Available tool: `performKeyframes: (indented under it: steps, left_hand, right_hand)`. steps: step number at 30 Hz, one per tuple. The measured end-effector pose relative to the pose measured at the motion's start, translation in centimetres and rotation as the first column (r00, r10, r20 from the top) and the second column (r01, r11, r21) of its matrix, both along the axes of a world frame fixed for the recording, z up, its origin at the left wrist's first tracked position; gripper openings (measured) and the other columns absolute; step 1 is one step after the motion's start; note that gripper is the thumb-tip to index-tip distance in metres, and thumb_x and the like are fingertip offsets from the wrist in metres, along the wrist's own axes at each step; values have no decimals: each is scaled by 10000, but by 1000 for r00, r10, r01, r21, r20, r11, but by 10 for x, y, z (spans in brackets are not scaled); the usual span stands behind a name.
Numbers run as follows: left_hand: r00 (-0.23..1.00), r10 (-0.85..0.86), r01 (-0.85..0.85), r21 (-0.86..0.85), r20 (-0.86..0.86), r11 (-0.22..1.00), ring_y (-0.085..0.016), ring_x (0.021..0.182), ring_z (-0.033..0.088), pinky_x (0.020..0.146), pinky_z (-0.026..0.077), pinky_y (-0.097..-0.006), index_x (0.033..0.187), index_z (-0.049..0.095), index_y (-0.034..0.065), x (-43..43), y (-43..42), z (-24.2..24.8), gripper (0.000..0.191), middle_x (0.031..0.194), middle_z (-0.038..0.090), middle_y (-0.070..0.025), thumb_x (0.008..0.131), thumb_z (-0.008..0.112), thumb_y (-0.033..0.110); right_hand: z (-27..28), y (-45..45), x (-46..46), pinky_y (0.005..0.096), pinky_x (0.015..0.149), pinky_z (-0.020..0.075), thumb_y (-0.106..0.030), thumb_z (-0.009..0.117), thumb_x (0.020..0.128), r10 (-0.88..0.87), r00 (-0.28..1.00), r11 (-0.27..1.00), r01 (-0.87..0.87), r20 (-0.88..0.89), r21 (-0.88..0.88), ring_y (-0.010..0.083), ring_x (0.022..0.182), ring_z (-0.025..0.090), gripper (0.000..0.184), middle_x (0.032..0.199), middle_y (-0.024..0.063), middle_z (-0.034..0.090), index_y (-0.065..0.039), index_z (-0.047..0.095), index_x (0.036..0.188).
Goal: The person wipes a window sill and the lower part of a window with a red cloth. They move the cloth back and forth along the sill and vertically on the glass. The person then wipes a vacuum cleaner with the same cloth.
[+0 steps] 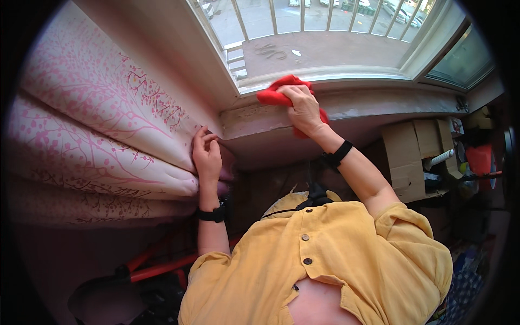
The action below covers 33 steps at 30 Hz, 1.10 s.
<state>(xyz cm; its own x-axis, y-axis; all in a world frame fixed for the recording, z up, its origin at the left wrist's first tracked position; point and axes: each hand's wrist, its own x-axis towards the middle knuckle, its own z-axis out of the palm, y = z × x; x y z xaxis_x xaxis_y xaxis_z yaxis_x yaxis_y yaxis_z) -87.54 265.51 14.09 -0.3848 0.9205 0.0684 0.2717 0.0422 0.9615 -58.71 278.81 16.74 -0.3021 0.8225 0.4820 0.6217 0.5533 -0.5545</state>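
Note:
My right hand (pixel 302 106) is closed on a red cloth (pixel 280 90) at the lower window frame (pixel 345 75). Part of the cloth hangs below the hand, in front of the sill (pixel 260 122). My left hand (pixel 206 152) rests against the edge of a white curtain (pixel 122 134) printed with pink branches and blossoms. Its fingers are loosely curled near the wall corner at the sill's left end, and no cloth shows pinched between them. Each wrist wears a black band.
Metal bars (pixel 302 16) stand beyond the window, above an outer ledge (pixel 333 48) with a strap and a small white object. A cardboard box (pixel 402 158) and stacked household items are at the right. Red tubing (pixel 162 270) of some frame lies low at the left.

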Motion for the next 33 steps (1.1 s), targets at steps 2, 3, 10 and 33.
performKeyframes:
  steps: [2,3,10,33]
  left_hand:
    - [944,179,-117,225,-277,967,-318,1351,523,1145,401,-402,1520,398,-36,5,-15,9,629,1486,497,-246,932,607,46]
    - [861,297,-140,368,-413,919,-334,1390,488,1177,369,-412,1519,392,-45,7,-22,14,630,1506,477,-248,933,606,48]
    - [832,411,-262,389,-373,883,-382,1514,308,1254,216,-438,1577,267,-69,-5,-29,47,757,1617,329,-281,956,657,122]
    - [914,348,-398,633,210,664,-329,1548,243,1250,200,-447,1644,86,15,-7,-13,145,721,1685,218,-239,1073,485,200]
  right_hand:
    - [31,-6,-21,420,1062,487,67,565,758,156,973,981,-131,-170,146,312,1236,583,510,1280,25,686,-145,691,1205]
    - [50,-9,-35,424,1060,492,81,562,744,196,958,971,-159,-211,179,317,1244,578,545,1283,36,684,-147,689,1223]
    - [144,-15,-157,461,1068,482,28,675,766,614,753,710,-393,-239,585,375,1303,489,660,1517,76,480,-225,609,1372]
    - [378,-18,-188,556,949,534,-297,663,875,3,992,-84,-127,128,988,197,1329,482,174,1203,-110,605,-315,695,1045]
